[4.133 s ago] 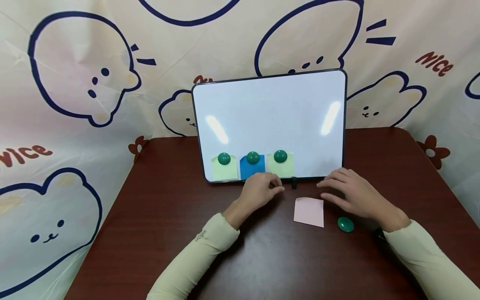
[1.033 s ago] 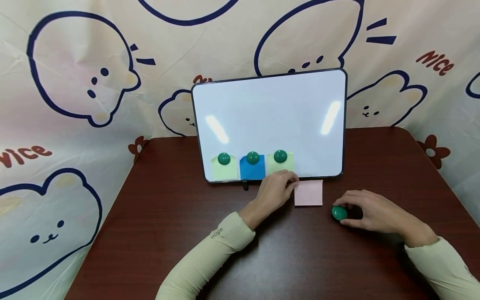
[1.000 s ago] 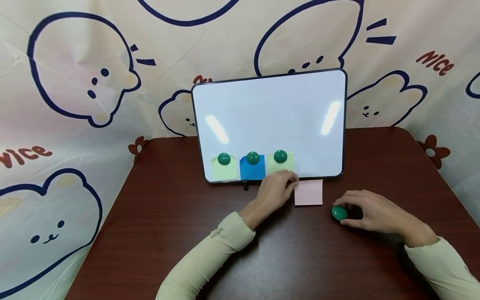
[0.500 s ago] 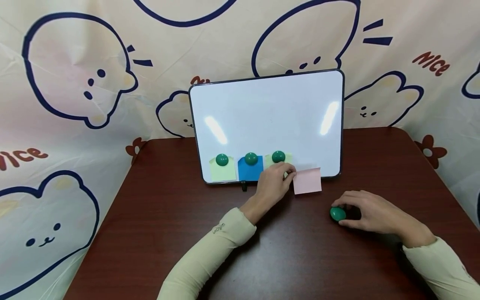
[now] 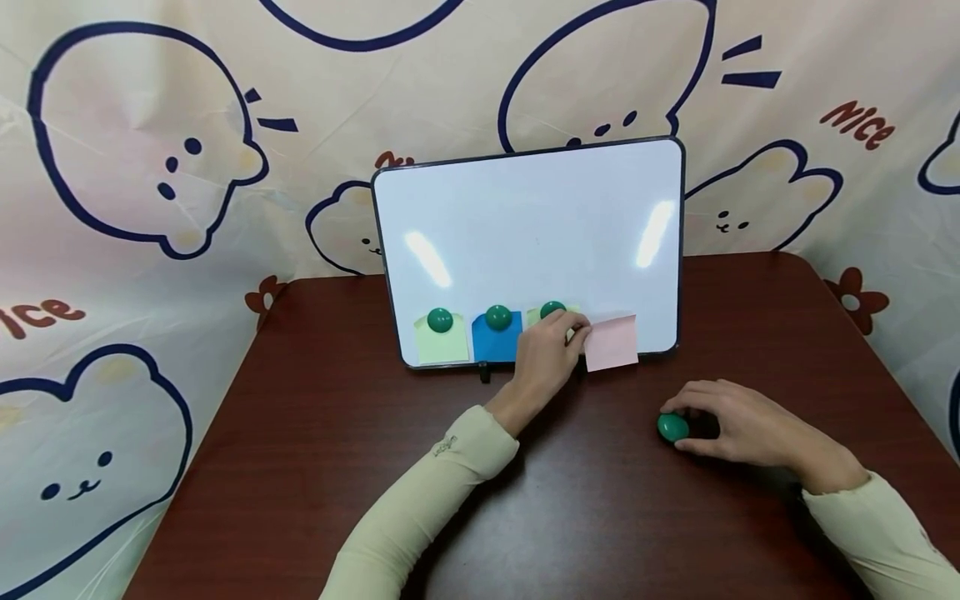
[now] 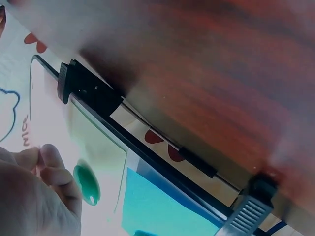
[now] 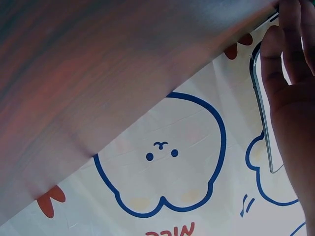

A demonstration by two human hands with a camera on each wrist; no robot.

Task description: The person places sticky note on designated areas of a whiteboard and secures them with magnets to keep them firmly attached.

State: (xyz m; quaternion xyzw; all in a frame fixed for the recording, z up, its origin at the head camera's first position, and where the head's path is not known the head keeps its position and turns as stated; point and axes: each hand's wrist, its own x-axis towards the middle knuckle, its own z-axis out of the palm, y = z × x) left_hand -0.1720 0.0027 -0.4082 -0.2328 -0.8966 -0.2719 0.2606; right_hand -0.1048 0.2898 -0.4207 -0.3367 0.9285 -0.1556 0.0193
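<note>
My left hand [image 5: 546, 354] pinches a pink sticky note [image 5: 611, 343] by its left edge, in front of the lower right of the whiteboard [image 5: 532, 233]. In the left wrist view the thumb and forefinger of that hand [image 6: 44, 187] meet beside a green magnet [image 6: 86, 184]. At the right, my right hand [image 5: 738, 425] holds a round green magnet [image 5: 672, 427] between fingers and thumb, low over the table. The right wrist view shows this hand [image 7: 293, 83] from behind, its magnet hidden.
Along the board's lower edge, green magnets hold a pale green note [image 5: 442, 343], a blue note [image 5: 497, 340] and another pale green note partly behind my left hand. Black clips [image 5: 484, 372] grip the bottom frame. The brown table [image 5: 300, 467] meets a printed cloth backdrop [image 5: 337, 100].
The pink note, flat on the table earlier, has been lifted by my left hand up against the board's lower part. My right hand has taken hold of the green magnet and stays near the table.
</note>
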